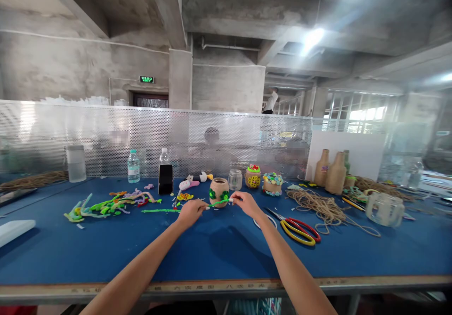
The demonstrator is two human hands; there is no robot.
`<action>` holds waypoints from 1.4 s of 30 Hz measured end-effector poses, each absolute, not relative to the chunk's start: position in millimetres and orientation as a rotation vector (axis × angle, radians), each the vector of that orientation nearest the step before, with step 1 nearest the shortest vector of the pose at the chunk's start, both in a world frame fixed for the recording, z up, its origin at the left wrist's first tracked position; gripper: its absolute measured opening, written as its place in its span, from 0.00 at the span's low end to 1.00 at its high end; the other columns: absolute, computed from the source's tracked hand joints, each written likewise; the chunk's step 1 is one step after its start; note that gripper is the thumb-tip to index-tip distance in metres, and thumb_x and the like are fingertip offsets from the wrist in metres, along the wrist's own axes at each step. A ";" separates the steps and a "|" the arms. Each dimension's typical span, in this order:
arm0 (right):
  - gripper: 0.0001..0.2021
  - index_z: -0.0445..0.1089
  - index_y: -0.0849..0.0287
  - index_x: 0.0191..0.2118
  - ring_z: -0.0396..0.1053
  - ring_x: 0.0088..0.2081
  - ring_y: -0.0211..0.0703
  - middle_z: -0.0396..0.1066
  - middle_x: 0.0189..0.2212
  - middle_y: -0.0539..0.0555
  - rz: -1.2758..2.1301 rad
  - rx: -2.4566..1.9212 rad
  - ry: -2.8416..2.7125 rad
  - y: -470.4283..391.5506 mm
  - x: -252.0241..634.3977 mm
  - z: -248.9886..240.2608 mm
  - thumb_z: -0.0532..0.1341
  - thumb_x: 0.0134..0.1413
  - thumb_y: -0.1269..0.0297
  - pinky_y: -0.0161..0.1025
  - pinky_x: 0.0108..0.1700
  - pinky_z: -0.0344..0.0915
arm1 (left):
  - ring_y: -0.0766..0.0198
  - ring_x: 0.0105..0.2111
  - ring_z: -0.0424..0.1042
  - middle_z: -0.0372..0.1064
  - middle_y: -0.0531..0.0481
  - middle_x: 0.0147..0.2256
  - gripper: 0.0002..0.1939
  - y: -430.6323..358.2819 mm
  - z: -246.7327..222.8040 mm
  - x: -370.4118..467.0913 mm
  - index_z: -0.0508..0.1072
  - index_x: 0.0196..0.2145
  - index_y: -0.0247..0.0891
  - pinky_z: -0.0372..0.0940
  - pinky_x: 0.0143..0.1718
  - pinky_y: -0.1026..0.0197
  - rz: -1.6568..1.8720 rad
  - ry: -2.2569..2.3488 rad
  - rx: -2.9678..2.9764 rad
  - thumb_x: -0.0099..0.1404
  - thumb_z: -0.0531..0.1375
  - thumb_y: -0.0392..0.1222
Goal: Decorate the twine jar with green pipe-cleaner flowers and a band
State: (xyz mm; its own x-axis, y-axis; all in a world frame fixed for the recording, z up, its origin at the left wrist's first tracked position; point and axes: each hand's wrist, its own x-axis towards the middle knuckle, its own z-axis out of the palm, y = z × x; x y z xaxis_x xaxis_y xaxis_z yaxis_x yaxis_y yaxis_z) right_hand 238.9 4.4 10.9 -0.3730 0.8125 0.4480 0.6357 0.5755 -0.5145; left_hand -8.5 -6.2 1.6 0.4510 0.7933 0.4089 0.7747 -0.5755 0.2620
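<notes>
Between my two hands runs a green pipe cleaner [160, 211], its long free end trailing out to the left. My left hand [191, 213] pinches it near the middle. At its right end, my right hand [245, 204] grips it between thumb and fingertips. Just behind the strand stands a twine-wrapped jar [219, 186] with green decorations on its sides. Right of that jar are a small clear glass jar [235, 180], a wrapped jar with a yellow flower [253, 178] and a low wrapped jar with pale blue and yellow trim [272, 184].
Scissors [298, 230] and a white ring [265, 222] lie right of my hands, near loose twine [318, 204]. A glass mug [384, 209] and wrapped bottles [335, 173] stand farther right. Leftward are colourful pipe cleaners [106, 205], a phone [165, 179] and a water bottle [133, 166].
</notes>
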 end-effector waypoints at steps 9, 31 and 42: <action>0.10 0.68 0.64 0.39 0.69 0.34 0.39 0.69 0.35 0.52 0.292 -1.235 -2.171 8.7 245.1 6.3 0.56 0.60 0.61 0.41 0.37 0.68 | 0.62 0.38 0.69 0.67 0.46 0.41 0.12 9.2 -2.9 -16.9 0.68 0.43 0.33 0.67 0.40 0.54 0.642 1.525 2.682 0.66 0.55 0.44; 0.11 0.66 0.63 0.44 0.69 0.38 0.41 0.68 0.41 0.55 0.285 -1.484 -2.049 23.6 284.7 1.8 0.56 0.59 0.62 0.43 0.40 0.68 | 0.63 0.37 0.70 0.69 0.47 0.39 0.13 27.2 -9.0 -32.9 0.67 0.46 0.35 0.65 0.41 0.55 0.741 1.477 2.655 0.66 0.54 0.43; 0.11 0.67 0.62 0.44 0.69 0.38 0.41 0.68 0.41 0.55 0.336 -1.460 -2.025 21.6 288.3 -0.1 0.56 0.60 0.62 0.43 0.40 0.68 | 0.61 0.40 0.69 0.68 0.46 0.42 0.12 26.5 -7.3 -42.5 0.69 0.42 0.34 0.65 0.44 0.52 0.833 1.420 2.606 0.66 0.54 0.44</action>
State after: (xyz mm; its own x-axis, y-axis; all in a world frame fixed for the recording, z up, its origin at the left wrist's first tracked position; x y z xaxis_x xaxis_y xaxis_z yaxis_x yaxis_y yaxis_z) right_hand 288.3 21.6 -0.1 -0.2032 0.9222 0.3289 0.7668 0.3588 -0.5322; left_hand -42.5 26.5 -7.3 0.4300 0.7944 0.4290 0.7623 -0.5741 0.2988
